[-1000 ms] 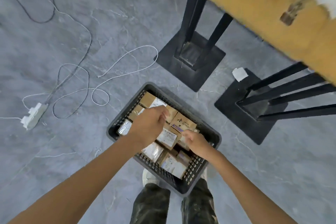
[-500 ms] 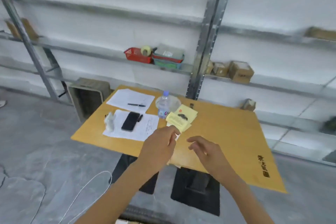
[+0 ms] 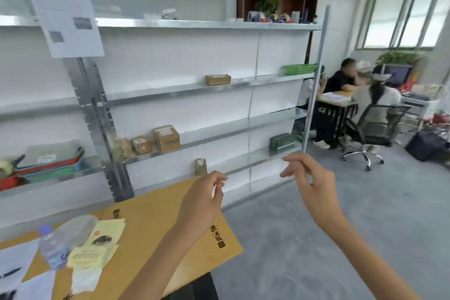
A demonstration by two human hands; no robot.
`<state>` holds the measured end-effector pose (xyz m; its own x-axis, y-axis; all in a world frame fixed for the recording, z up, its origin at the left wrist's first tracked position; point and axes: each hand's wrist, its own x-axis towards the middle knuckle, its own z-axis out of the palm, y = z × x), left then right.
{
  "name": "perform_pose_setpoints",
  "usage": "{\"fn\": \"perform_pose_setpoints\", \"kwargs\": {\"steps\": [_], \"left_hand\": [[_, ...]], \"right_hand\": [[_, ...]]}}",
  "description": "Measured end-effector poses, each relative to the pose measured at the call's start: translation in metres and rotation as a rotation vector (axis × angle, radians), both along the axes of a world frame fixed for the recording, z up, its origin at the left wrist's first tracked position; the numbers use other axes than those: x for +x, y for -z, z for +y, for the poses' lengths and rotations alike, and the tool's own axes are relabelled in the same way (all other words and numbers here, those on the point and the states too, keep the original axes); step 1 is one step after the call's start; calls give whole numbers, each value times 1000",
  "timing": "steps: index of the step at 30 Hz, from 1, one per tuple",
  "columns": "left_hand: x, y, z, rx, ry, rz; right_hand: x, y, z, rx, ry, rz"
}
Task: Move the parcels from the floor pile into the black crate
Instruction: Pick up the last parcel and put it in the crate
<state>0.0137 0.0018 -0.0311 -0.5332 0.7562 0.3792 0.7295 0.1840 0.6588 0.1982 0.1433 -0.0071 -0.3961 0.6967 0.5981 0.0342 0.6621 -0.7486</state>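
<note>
1. Both bare hands are raised at chest height in front of a galvanised metal shelving rack (image 3: 219,87); the left hand (image 3: 202,204) hangs over the far corner of a yellow-brown wooden table (image 3: 155,224), the right hand (image 3: 314,185) over open grey floor (image 3: 341,238).
2. Each hand is empty, fingers loosely curled, gripping nothing.
3. Neither the black crate nor the floor pile of parcels is in view, so their position and long axis cannot be told.
4. The table edge runs diagonally to a corner at lower centre; right of it the floor lies open as far as a black office chair (image 3: 375,126) where seated people gather at a desk.
5. A dark stamp of characters (image 3: 217,236) near the table corner is illegible; a white paper sheet (image 3: 65,17) on the rack upright is blurred.
6. Small brown cardboard boxes (image 3: 160,140) sit on a middle shelf, and a clear plastic water bottle (image 3: 58,243) stands beside yellow paper slips (image 3: 97,248) on the table.
</note>
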Motion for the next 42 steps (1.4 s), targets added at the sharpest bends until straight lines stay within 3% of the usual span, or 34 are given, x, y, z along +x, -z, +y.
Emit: {"fn": "perform_pose_setpoints", "kwargs": {"steps": [9, 17, 27, 42], "left_hand": [[88, 15, 231, -6, 220, -63], [124, 29, 336, -48, 308, -110], [114, 56, 446, -133, 424, -87], [37, 114, 665, -292, 483, -185]], "right_hand": [[148, 22, 194, -113, 292, -55], [214, 51, 281, -274, 392, -28], [196, 93, 362, -410, 426, -75], [134, 138, 565, -564, 492, -201]]}}
